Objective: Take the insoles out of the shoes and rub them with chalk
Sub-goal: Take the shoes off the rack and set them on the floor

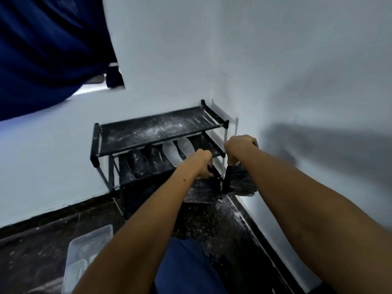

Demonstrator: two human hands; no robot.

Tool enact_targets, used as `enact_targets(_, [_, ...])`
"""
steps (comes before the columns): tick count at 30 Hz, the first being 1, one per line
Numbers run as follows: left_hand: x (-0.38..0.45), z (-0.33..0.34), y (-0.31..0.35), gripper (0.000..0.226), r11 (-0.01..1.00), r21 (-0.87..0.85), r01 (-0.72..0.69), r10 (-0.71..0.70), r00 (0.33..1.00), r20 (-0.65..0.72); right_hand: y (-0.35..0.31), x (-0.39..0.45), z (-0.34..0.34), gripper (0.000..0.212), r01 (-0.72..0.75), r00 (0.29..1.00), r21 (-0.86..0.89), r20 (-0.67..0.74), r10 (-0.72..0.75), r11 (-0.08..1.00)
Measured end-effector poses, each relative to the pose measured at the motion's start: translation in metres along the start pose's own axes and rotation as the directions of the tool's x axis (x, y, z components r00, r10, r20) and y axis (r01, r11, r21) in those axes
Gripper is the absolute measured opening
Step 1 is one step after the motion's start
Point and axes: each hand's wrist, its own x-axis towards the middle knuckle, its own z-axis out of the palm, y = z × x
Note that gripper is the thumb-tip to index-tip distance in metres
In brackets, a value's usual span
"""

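Black, chalk-dusted and kind of floppy, that's what the left hand (202,165) has its fingers curled round: it looks like an insole (200,190), gripped at its top end so the rest hangs down toward the floor, probably so loose powder drops off instead of landing on the person. The right hand (240,148) is fisted just beside it, clamped on a dark upright piece (226,179) with a second dusty black thing (241,183) bunched below; can't tell if that's another insole, a shoe or a strap, it's too blurry. Both hands are close together but I can't say whether their things touch. My guess is they're being knocked or rubbed against each other, or just carried to the rack. Right behind the hands is the shoe rack (95,145) shoved into the corner, and its middle shelf already has two dark insoles (146,162) and two paler ones (178,151) lying side by side, toes out, which reads like a drying/finished row. The top shelf (157,128) is smeared white, so it was likely the rubbing surface. Chalk speckles the dark floor (201,225) below, and a clear plastic tub (89,251) sits near the person's knee, maybe the chalk supply. No shoes that I can make out for sure.
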Motion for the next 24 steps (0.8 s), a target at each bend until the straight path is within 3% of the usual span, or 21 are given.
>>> enact_targets(4, [0.027, 0.072, 0.005, 0.037, 0.996, -0.090, -0.020, 0.023, 0.999, 0.025, -0.006, 0.047, 0.068, 0.026, 0.070, 0.996, 0.058, 0.049, -0.073, 0.996])
enact_targets(6, [0.044, 0.108, 0.008, 0.028, 0.994, -0.110, -0.005, 0.012, 0.998, 0.066, -0.010, 0.072, 0.104, 0.031, 0.111, 0.992, 0.098, 0.055, -0.117, 0.989])
enact_targets(14, [0.121, 0.242, 0.009, 0.023, 1.000, 0.016, -0.017, 0.013, 0.974, 0.226, -0.034, 0.155, 0.240, 0.032, 0.167, 0.977, 0.177, 0.102, -0.187, 0.970])
enact_targets(19, [0.148, 0.313, 0.012, 0.025, 0.999, -0.028, -0.017, 0.025, 0.953, 0.301, -0.049, 0.180, 0.318, 0.031, 0.120, 0.977, 0.263, 0.140, -0.161, 0.957])
enact_targets(24, [0.149, 0.374, 0.031, 0.024, 0.995, -0.086, -0.041, 0.071, 0.919, 0.389, -0.060, 0.174, 0.387, 0.030, 0.051, 0.944, 0.335, 0.292, -0.155, 0.941])
